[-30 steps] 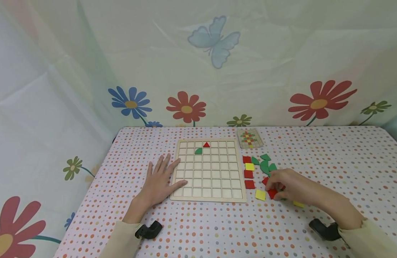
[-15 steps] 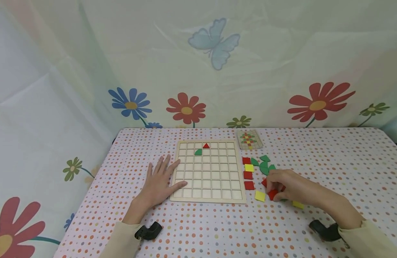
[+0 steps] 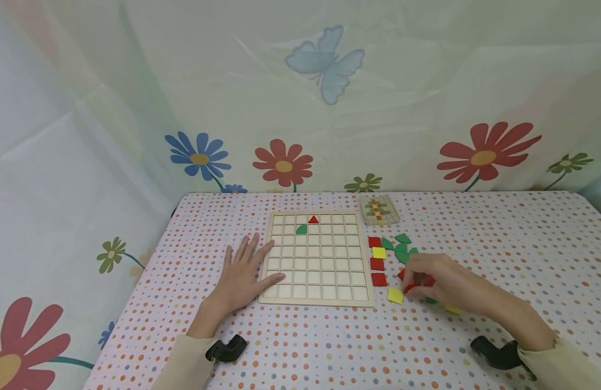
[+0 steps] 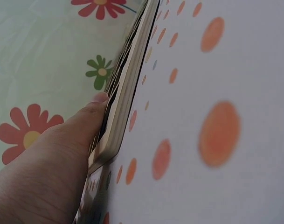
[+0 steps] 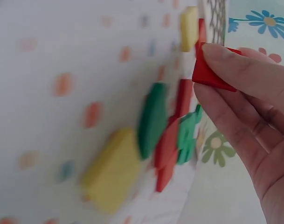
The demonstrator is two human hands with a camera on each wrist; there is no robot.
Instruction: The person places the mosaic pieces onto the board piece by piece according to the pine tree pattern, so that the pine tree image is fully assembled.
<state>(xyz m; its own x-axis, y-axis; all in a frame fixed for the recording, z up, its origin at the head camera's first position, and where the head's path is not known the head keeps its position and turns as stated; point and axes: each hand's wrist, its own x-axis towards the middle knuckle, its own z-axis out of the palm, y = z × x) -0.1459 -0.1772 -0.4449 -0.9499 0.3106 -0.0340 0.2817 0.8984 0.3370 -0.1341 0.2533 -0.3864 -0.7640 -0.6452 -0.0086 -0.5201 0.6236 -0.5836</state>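
Observation:
My left hand (image 3: 239, 279) rests at the left edge of a pale wooden grid board (image 3: 328, 264), fingers straight and thumb lying over its lower left cells. In the left wrist view the thumb (image 4: 81, 121) reaches over the board's thick edge. Right of the board, my right hand (image 3: 439, 279) pinches a red tile (image 5: 208, 73) between thumb and fingers, raised above the other loose pieces. Set in the board's upper rows are a red triangle (image 3: 313, 220) and, diagonally below left, a green quarter-round (image 3: 302, 229).
Red squares (image 3: 376, 264), yellow squares (image 3: 395, 295) and green quarter-rounds (image 3: 402, 253) lie loose between the board and my right hand. Other pieces are partly hidden under that hand. Behind them, a pattern card (image 3: 394, 218) lies by the board's upper right corner.
The red tile under my right fingers has been picked up and tilted, its face now mostly out of sight in the head view. My left hand stays in place.

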